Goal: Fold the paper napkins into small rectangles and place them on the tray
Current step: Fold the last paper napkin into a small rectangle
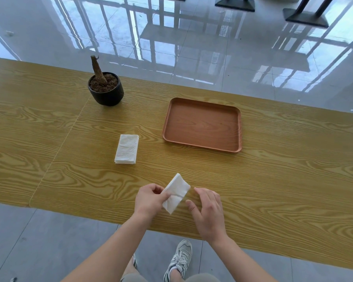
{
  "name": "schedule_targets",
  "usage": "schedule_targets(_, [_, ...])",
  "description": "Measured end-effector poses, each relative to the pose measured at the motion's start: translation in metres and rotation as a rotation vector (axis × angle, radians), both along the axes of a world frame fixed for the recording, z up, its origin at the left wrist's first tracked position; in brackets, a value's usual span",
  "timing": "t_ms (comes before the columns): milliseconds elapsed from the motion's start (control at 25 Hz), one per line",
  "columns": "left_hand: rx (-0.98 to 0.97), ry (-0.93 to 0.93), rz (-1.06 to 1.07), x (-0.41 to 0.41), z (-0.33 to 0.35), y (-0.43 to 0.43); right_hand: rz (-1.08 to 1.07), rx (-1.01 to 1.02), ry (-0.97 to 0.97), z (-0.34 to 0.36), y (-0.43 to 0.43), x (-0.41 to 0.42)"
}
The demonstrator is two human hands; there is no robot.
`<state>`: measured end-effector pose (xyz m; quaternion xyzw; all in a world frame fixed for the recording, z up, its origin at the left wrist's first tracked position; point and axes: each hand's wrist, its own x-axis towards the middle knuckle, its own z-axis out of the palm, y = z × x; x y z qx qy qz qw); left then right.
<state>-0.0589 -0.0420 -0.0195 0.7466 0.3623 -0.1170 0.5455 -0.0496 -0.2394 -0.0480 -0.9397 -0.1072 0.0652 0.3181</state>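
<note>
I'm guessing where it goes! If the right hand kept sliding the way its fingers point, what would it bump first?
Probably the napkin that the left hand holds; the right hand points up-left toward it, nearly touching.

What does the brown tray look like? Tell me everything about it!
The tray is a flat rectangle with rounded corners and a low raised rim all the way round. It looks like reddish-brown wood, with grain lines showing on its floor. It lies flat on the yellow wooden table, turned a little askew to the table's edge. Nothing is in it yet, and neither hand touches it. It sits beyond the hands, on the right, apart from the napkin stack to its left.
</note>
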Motion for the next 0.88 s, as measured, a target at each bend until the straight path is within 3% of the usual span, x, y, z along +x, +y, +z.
schedule_targets(80, [-0.182, -0.003, 0.195, -0.002, 0.0, 0.001, -0.056, 0.083, 0.046, 0.007, 0.009, 0.002])
schedule_targets(200, [-0.291, -0.016, 0.315, -0.001, 0.0, -0.001, -0.106, 0.173, 0.156, 0.017, 0.024, 0.009])
schedule_targets(360, [-0.333, -0.051, 0.376, 0.001, 0.001, -0.006, -0.156, 0.396, 0.61, 0.023, 0.04, 0.016])
schedule_targets(440, [-0.332, -0.058, 0.374, 0.0, 0.001, -0.005, -0.198, 0.502, 0.714, 0.022, 0.046, 0.013])
schedule_targets(720, [-0.149, -0.151, 0.203, -0.016, 0.011, 0.025, -0.114, 0.409, 0.571, 0.023, 0.067, 0.026])
schedule_targets(880, [-0.056, -0.202, 0.216, -0.015, 0.02, 0.049, -0.048, 0.383, 0.532, 0.029, 0.094, 0.038])
